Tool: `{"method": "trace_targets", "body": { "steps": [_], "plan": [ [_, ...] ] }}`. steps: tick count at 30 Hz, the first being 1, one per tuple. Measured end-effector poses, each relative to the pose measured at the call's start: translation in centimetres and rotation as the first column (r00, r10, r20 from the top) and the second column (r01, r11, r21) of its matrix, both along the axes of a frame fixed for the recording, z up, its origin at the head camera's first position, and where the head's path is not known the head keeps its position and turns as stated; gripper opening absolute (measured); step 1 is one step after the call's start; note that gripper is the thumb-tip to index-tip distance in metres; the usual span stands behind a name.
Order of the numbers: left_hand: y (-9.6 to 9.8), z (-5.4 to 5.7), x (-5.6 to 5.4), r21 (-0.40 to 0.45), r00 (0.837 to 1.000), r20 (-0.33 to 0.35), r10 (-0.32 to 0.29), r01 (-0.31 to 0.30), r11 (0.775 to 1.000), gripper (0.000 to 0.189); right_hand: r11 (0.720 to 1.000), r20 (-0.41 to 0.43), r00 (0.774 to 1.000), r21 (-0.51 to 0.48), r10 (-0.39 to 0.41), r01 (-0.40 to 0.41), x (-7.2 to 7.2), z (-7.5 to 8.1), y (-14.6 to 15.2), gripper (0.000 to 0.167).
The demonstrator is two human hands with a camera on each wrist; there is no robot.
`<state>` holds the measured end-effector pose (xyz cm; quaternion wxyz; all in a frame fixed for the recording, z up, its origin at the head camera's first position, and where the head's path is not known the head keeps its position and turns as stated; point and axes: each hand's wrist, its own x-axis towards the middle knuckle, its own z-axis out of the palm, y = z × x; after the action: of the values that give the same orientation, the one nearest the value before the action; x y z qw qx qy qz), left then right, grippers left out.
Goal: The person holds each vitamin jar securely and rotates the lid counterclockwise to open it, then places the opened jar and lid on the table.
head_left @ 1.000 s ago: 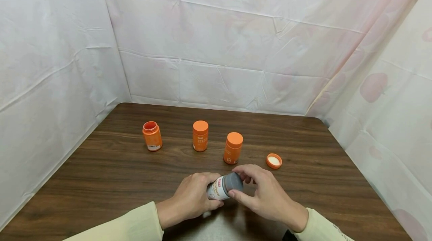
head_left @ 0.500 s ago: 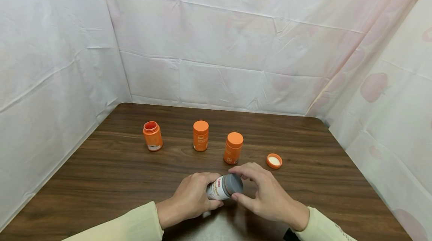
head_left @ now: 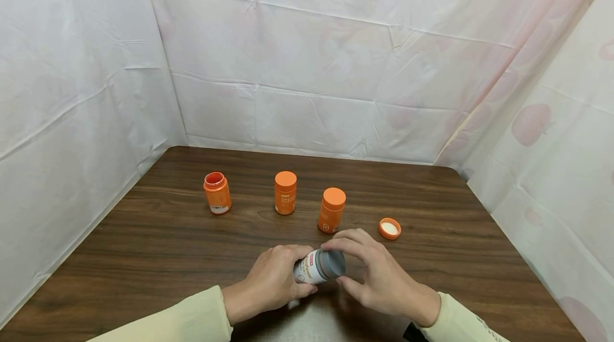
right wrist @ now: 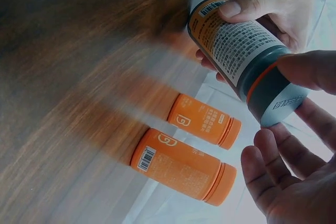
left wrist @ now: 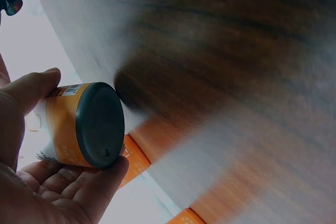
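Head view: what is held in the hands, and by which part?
A bottle: the left hand grips its labelled body; the right hand holds its grey cap.

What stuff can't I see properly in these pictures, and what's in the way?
Head view: the bottom of the grey-capped bottle, covered by the left hand.
Right wrist view: that bottle's inside, covered by its grey cap.
Head view: the inside floor of the open orange bottle, hidden by its wall.
Left wrist view: most of the lower orange bottle, cut off by the bottom edge.
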<state>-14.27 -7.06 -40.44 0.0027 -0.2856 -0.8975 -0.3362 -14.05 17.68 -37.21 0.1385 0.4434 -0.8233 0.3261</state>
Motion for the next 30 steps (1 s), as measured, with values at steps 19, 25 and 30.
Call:
{"method": "trace_targets", "body": {
  "steps": [19,25,30],
  "plan": [
    [0.06,-0.03,0.02,-0.005,1.0,0.013,0.016,-0.016,1.0,0.04,0.965,0.108,0.959,0.019,-0.263,0.262,0.58,0.08,-0.59,0.048],
    [0.01,-0.06,0.05,0.004,1.0,0.005,0.007,-0.007,1.0,0.04,0.949,0.161,0.936,0.065,-0.314,0.307,0.63,0.17,-0.71,0.044],
    [0.03,0.03,0.1,0.008,1.0,0.0,0.004,-0.004,1.0,0.04,0.947,0.183,0.929,0.077,-0.322,0.312,0.62,0.25,-0.79,0.04]
  ]
}}
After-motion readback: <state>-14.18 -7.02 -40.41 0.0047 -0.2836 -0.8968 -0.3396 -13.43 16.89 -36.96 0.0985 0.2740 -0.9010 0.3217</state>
